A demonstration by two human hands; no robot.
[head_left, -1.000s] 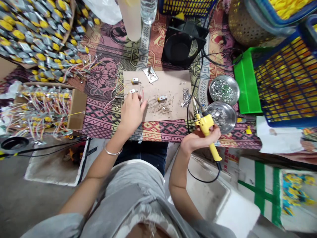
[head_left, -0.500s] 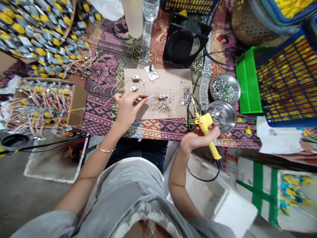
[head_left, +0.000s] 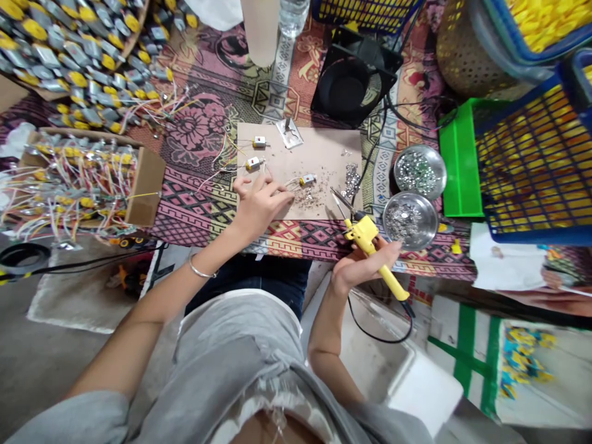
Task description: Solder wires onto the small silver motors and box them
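Open room: mid and rt part of the cardboard work board is bare, approach from the near edge btwn left hand and soldering iron.

Left side blocked: two small motors w/ loose wires trailing off the board; further left a cardboard box of wired motors.

Far edge: metal bracket on the board, black fan just behind.

Rt side tight: solder scrap pile, black cable along the board edge, then two steel bowls, green tray and blue basket.
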